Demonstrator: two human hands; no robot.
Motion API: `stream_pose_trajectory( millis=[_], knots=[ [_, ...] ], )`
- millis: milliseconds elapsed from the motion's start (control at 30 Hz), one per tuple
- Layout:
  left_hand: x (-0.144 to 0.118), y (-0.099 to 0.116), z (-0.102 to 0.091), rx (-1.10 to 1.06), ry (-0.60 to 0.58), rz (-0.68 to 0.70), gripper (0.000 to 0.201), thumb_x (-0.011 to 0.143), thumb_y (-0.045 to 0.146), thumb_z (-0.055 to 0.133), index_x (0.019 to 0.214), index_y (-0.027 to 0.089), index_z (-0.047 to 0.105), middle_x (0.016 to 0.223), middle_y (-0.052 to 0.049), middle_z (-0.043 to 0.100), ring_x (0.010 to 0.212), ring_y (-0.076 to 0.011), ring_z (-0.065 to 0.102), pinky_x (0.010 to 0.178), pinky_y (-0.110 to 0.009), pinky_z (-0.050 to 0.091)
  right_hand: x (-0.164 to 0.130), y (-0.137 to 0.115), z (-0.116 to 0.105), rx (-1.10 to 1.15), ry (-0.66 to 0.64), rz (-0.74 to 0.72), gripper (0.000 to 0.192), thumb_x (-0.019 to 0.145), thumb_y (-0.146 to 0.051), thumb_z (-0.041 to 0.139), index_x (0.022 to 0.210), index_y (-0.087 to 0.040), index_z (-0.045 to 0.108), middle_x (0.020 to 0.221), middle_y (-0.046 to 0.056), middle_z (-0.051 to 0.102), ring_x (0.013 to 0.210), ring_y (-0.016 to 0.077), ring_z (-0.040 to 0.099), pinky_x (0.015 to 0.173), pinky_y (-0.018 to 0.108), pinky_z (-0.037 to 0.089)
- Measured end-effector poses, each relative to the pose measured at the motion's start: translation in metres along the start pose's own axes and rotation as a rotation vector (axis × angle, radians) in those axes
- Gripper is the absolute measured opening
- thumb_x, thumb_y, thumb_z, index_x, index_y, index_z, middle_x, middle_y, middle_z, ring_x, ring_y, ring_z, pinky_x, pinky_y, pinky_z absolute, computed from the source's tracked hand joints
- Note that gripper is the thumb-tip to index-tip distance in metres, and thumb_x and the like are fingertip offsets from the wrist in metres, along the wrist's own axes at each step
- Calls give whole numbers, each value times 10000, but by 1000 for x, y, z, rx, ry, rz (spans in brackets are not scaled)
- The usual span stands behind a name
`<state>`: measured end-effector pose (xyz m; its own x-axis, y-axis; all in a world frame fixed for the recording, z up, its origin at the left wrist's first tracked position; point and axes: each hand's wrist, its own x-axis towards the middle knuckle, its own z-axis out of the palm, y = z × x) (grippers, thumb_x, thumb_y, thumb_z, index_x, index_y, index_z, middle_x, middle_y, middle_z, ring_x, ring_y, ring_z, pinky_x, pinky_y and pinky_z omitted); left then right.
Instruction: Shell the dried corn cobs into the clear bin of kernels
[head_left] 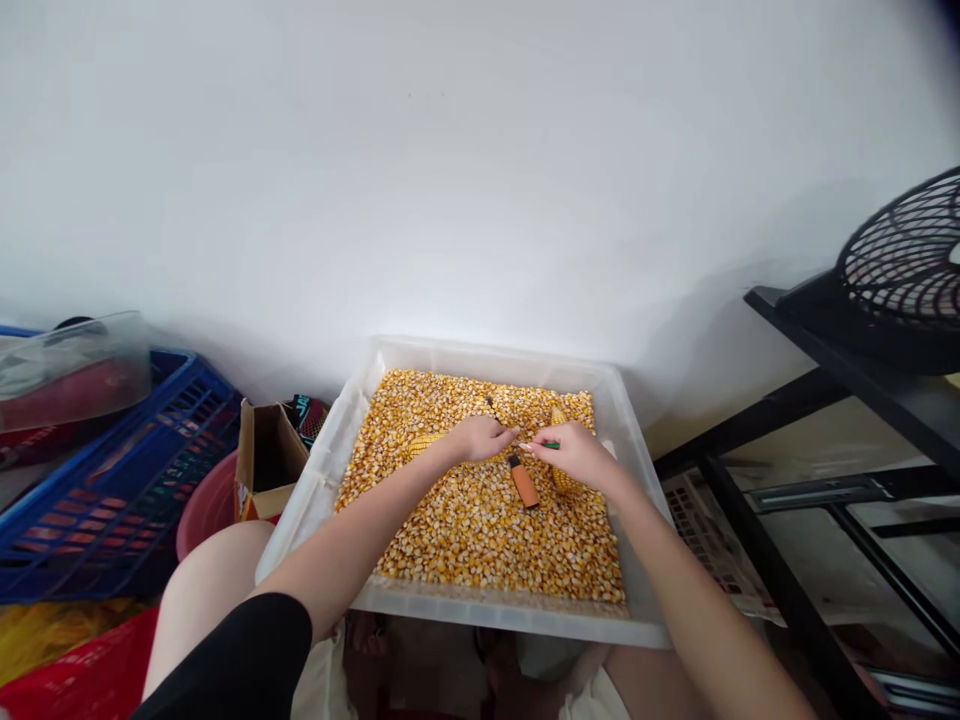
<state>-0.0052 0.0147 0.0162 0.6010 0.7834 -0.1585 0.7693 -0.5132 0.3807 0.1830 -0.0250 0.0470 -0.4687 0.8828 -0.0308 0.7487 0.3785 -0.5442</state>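
A clear plastic tub point(330, 470) full of loose yellow corn kernels point(480, 530) rests in front of me. My left hand point(480, 438) hovers over the kernels with fingers pinched, beside a corn cob point(421, 443) lying under its wrist. My right hand point(579, 455) meets it at the middle and grips a thin green-tipped tool point(551, 445). An orange-handled tool point(523, 482) lies on the kernels just below the two hands. Another cob point(560, 478) sits partly hidden under my right hand.
A blue plastic crate point(112, 480) stands at the left with a clear lid point(71, 365) on it. An open cardboard box point(266, 460) and a pink basin point(206, 505) sit beside the tub. A black metal shelf frame point(787, 420) and a black fan point(907, 270) are at the right.
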Motion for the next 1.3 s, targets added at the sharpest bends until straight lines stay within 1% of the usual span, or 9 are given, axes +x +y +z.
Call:
stream_pose_trajectory(
  millis=[300,467,567,633,767,800,900,1033,1300],
  knots=[
    [-4,-1,17,127,-74,26,538,833,470,271,666,155,674,665,-105,650,650,-219,611,565,-273,402,11,13,20,153,-207,15,340,747,-428,524,654,-117,623,551,-18,520,521,81,406,498,200,263],
    [-8,-1,22,210,-81,59,525,845,417,250,689,154,676,679,-115,652,649,-215,609,579,-283,404,16,17,23,194,-264,13,332,724,-413,531,639,-106,624,514,-32,475,492,71,365,475,200,244],
    [-11,0,25,258,-80,117,541,857,390,224,671,146,669,678,-132,648,647,-226,606,598,-307,408,18,19,33,178,-299,3,304,713,-388,545,617,-111,624,488,-44,445,478,63,339,467,197,230],
    [-12,1,27,264,-72,127,545,863,386,219,661,142,662,675,-136,645,651,-225,604,616,-315,411,18,17,46,163,-359,-9,268,706,-359,558,620,-117,634,482,-45,458,472,61,343,466,194,234],
    [-12,1,30,253,-30,112,556,873,386,208,668,130,657,682,-148,641,685,-234,607,634,-325,412,19,6,68,133,-587,-100,215,663,-328,613,602,-125,647,474,-42,498,459,59,361,471,191,262],
    [-12,0,30,255,-29,121,557,874,387,206,677,129,658,687,-149,641,690,-238,609,633,-326,412,18,5,67,134,-579,-92,226,664,-338,614,601,-123,647,478,-39,501,461,60,364,467,191,262],
    [-11,0,28,268,-51,125,544,874,379,206,717,138,668,710,-141,648,699,-234,613,630,-317,414,15,5,47,174,-428,-39,314,698,-419,575,643,-120,656,509,-27,513,486,71,383,472,195,260],
    [-8,-3,22,230,-84,51,522,864,394,225,765,148,674,766,-130,663,753,-232,617,654,-303,423,9,8,20,161,-245,3,335,761,-412,498,706,-121,656,617,1,578,567,95,457,533,201,304],
    [-3,-6,19,158,-130,8,542,859,451,217,821,163,674,852,-118,672,805,-226,620,709,-304,438,9,2,21,28,-203,-12,334,780,-403,492,648,-132,635,586,3,569,564,105,472,524,209,283]
  ],
)
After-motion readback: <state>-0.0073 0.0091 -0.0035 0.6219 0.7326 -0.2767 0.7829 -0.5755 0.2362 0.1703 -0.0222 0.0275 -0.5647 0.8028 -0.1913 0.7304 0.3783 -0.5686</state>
